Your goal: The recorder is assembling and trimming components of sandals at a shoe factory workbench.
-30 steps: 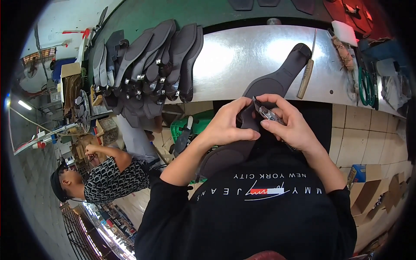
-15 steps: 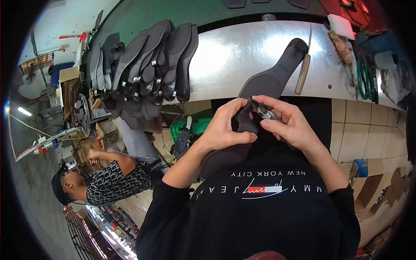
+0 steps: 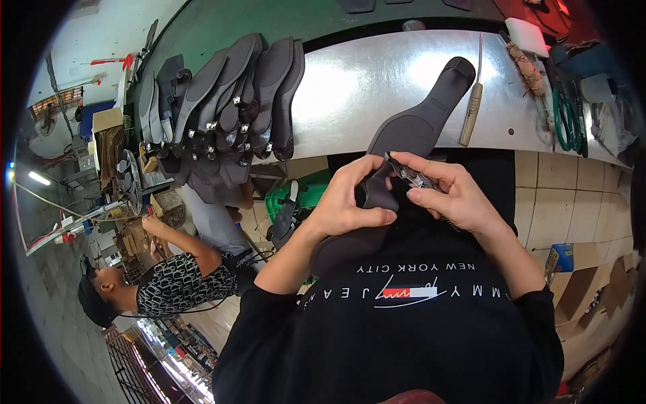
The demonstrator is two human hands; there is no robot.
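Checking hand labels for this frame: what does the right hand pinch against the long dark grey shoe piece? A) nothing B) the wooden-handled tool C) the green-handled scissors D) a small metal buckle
D: the right hand pinches a small shiny metal buckle at the dark grey shoe piece, while the wooden-handled tool and the green-handled scissors lie untouched on the metal table.

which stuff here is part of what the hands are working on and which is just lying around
In hand: grey sole piece, small metal buckle, left hand, right hand.

Lying about: row of grey soles, wooden-handled tool, green-handled scissors, white block.
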